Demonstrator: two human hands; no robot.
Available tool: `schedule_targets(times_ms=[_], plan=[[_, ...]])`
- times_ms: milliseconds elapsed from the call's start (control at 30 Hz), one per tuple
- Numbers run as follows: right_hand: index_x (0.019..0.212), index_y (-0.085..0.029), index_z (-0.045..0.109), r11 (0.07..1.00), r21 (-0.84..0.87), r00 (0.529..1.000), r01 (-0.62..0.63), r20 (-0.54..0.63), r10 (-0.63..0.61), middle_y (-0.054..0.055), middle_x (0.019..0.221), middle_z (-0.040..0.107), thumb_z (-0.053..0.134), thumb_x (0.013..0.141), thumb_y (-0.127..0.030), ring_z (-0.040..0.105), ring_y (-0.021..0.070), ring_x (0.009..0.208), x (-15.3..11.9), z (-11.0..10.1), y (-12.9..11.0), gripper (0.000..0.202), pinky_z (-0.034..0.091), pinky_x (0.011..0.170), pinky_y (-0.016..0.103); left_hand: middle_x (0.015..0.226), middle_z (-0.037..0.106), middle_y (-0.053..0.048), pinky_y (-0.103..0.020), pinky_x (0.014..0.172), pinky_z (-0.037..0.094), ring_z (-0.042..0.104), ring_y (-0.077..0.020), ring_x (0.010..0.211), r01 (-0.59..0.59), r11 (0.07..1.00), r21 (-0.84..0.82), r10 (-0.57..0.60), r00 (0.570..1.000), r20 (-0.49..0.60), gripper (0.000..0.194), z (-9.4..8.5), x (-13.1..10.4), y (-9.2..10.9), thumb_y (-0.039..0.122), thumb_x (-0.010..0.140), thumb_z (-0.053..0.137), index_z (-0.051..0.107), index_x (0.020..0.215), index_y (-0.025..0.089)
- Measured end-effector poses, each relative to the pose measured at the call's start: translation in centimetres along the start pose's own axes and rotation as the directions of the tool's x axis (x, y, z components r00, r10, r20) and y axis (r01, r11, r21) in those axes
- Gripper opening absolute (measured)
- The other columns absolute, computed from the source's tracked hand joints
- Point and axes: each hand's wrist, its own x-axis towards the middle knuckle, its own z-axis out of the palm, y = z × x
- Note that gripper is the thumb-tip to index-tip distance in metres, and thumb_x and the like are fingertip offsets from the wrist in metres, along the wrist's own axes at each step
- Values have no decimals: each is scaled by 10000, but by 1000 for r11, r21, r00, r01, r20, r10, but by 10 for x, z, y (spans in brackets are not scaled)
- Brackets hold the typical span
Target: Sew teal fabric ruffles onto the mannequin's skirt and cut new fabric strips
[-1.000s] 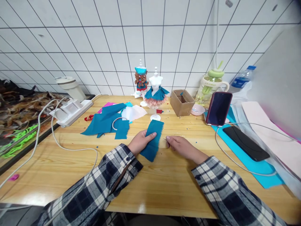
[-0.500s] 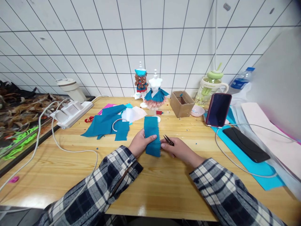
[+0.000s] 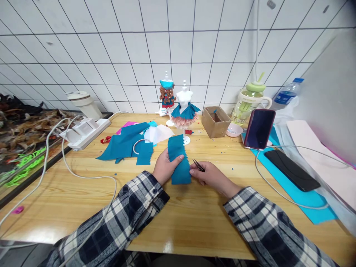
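A teal fabric strip with a zigzag right edge hangs over the table's middle. My left hand pinches it from the left, thumb on top and the other fingers behind. Small dark thread snips rest in my right hand, whose fingertips touch the strip's lower right edge. More teal fabric lies to the left, with a white ring on it and a smaller teal piece beside it. Beyond the strip stands a mini mannequin in a teal and pink dress.
Behind are a second mannequin, a cardboard box and a pink bowl. At right are a propped phone, a flat phone and bottles. A power strip and white cables lie left.
The strip has tilted, its top shifting left and its bottom right. My left thumb has moved slightly up and left. My right hand stays near the strip's edge with the snips.
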Motion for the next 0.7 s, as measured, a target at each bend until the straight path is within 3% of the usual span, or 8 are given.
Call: schedule_targets(times_ms=[200, 300, 400, 533, 633, 700], plan=[[743, -168, 542, 999, 30, 999, 16, -48, -15, -27, 611, 555, 563, 788, -576, 437, 66, 393, 1, 3, 0, 411, 303, 387, 208, 1114, 684, -108, -368, 858, 515, 646, -254, 993, -5, 1000, -18, 7, 996, 85, 491, 1, -1, -2, 394, 717, 737, 568, 1108, 150], [738, -187, 510, 1000, 12, 997, 7, -71, -6, -63, 544, 475, 618, 748, -554, 418, 75, 395, 3, 5, 3, 383, 309, 393, 215, 1084, 695, -103, -374, 857, 515, 652, -256, 976, 22, 999, -28, -18, 992, 126, 479, 3, -2, -3, 392, 703, 754, 586, 1083, 151], [745, -197, 497, 999, 29, 990, 28, -138, -24, -84, 524, 424, 677, 706, -510, 376, 72, 415, 4, 5, 5, 363, 307, 416, 219, 1103, 692, -108, -378, 863, 514, 650, -262, 986, 104, 979, -174, -63, 972, 226, 498, 5, -5, -1, 391, 694, 768, 591, 1095, 152], [830, -200, 512, 982, 169, 965, 79, -261, -33, -95, 531, 417, 692, 694, -516, 335, 66, 414, 3, 2, 3, 388, 284, 423, 223, 1146, 674, -131, -352, 794, 538, 662, -256, 971, 346, 846, -406, -142, 880, 453, 525, 5, -9, 4, 466, 788, 667, 572, 1209, 168], [866, -195, 523, 972, 213, 947, 101, -320, -29, -101, 516, 396, 699, 686, -522, 312, 62, 395, 4, 0, 1, 412, 262, 405, 221, 1065, 701, -134, -277, 639, 542, 686, -214, 821, 516, 778, -359, -273, 792, 546, 531, 2, -12, 4, 543, 797, 620, 617, 1163, 158], [900, -185, 539, 971, 214, 940, 105, -340, -27, -100, 517, 395, 698, 686, -518, 307, 60, 392, 4, -1, 1, 428, 258, 398, 220, 988, 718, -123, -253, 602, 533, 683, -193, 760, 563, 765, -315, -334, 763, 554, 528, 1, -13, 3, 570, 790, 612, 641, 1118, 158]])
